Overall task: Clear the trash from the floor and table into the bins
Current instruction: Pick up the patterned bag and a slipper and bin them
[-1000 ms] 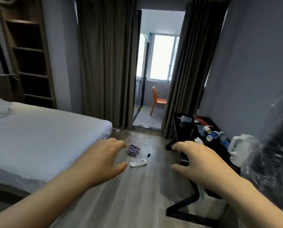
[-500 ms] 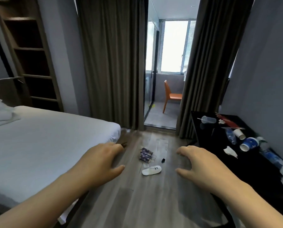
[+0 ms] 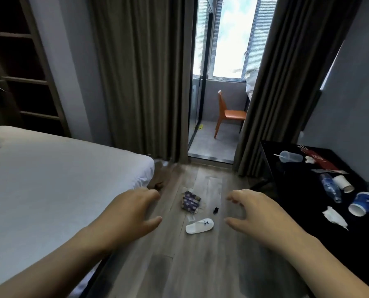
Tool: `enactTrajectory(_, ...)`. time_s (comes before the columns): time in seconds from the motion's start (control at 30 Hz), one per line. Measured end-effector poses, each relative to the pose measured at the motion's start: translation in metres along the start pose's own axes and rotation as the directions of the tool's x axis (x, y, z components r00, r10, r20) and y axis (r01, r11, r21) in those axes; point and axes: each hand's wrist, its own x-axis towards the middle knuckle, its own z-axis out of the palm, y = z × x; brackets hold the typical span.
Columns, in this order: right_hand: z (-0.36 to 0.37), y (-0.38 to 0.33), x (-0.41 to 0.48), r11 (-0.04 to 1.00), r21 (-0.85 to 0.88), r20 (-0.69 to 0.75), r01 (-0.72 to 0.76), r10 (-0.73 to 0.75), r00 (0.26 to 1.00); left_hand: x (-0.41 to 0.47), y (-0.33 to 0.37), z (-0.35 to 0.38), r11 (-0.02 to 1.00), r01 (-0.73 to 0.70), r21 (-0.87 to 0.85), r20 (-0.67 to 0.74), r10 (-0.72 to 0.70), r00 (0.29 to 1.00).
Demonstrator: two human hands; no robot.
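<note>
On floor (image 3: pixel 200 265) | wrapper (image 3: pixel 190 203) between left grip (image 3: pixel 129 214), right grip (image 3: pixel 258 211) | apart

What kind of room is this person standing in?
Probably a hotel room: a white-sheeted bed, floor-length curtains, and a black table littered with trash such as a tipped blue cup.

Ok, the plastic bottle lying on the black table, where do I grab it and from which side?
I'd take the bottle round its middle, at the blue label, coming from above and from the left. It lies flat on the table, so the round body offers both sides, but a white cup lies close on its right.
</note>
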Motion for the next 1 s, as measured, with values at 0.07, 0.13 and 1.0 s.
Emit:
enactTrajectory(0.07, 0.008, -0.002, 0.039, 1.000, -0.009, 0.002, -0.026, 0.026, 1.000, 0.036, -0.027, 0.007, 1.000, -0.017, -0.005, 0.013, 0.017, 1.000)
enactTrajectory(0.13, 0.014, -0.003, 0.078, 0.998, -0.023, 0.015, -0.062, 0.063, 0.998, 0.073, -0.053, 0.013, 1.000, -0.023, -0.013, 0.039, 0.024, 0.999)
enactTrajectory(1.0, 0.092, 0.139, 0.444, 0.953, 0.090, 0.204, -0.290, 0.268, 0.942, 0.468, -0.174, 0.147, 0.994, -0.085, -0.064, 0.299, 0.100, 0.949)
